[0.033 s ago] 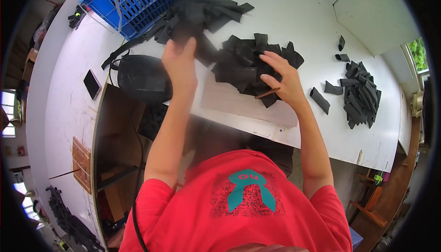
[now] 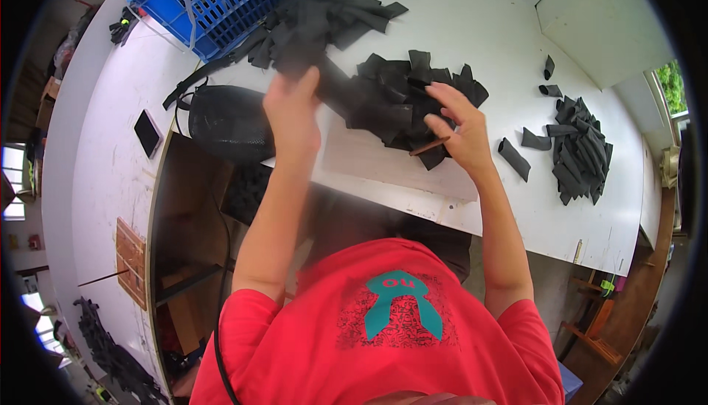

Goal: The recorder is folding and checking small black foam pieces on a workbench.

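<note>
So the person had both hands over the white table (image 2: 457,14), right around a messy heap of black pieces (image 2: 380,116), floppy-looking stuff. That middle heap sat partly on a pale board (image 2: 394,176) near the table's front edge.

The left hand (image 2: 293,106) was up at the left of the heap and pretty blurry. Something dark and smeary was right at its fingertips, but honestly can't tell if it was pinched or just brushed, so no call on that grip. A dark band ran from about there over to the heap.

The right hand (image 2: 461,126) was at the heap's right side, fingers bent, thumb and index finger a fair bit apart with black stuff showing between them. A thin brown stick (image 2: 429,147) poked out to the left from under that hand; couldn't tell whether the other fingers were gripping it.

Farther back was another loose pile of black strips (image 2: 332,18), next to a blue crate (image 2: 221,18). Off to the right sat a third pile of small black tubes (image 2: 581,154), with a few singles scattered near it, one (image 2: 514,160) lying between the right hand and that pile. On the left, a black bag (image 2: 230,125) lay by the table edge, with a dark phone (image 2: 147,134) just beyond it.
</note>
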Demonstrator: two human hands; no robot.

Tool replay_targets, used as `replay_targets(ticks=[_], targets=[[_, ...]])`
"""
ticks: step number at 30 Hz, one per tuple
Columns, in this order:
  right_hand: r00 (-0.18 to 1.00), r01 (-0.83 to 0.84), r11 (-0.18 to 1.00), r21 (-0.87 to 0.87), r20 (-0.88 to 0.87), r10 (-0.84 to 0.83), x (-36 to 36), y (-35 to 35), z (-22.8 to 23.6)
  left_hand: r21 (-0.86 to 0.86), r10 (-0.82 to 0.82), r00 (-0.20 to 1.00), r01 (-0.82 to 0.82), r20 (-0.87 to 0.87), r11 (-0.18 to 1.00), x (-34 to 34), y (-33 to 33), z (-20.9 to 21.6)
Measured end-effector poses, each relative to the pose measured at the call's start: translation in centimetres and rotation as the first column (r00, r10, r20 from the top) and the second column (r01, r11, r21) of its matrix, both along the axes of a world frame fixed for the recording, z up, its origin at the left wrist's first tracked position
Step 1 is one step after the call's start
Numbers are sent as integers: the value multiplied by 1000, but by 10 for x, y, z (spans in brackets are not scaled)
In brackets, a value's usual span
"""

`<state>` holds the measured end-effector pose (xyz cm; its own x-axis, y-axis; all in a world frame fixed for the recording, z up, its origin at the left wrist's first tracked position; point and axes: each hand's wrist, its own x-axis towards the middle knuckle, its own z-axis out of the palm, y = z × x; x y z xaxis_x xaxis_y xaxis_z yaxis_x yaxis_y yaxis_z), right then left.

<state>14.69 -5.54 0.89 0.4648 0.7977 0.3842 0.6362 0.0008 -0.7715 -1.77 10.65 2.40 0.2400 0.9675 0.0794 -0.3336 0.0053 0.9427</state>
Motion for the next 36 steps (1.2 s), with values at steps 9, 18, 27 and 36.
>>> replay_targets(ticks=[9,18,27,36], targets=[[789,-26,998,51,-612,52,-114,-67,-8,-762,-50,815,560,577,325,-38,-98,-38],[758,317,948,-18,-596,-264,-117,-78,-29,-734,-333,870,489,365,472,-30,-149,-58],[860,478,864,158,117,-497,-113,-85,-38,-101,-480,872,471,-100,876,-33,-175,-33],[936,329,944,-28,143,-322,-113,-99,-42,-78,-356,896,348,-267,934,-21,-167,-48]])
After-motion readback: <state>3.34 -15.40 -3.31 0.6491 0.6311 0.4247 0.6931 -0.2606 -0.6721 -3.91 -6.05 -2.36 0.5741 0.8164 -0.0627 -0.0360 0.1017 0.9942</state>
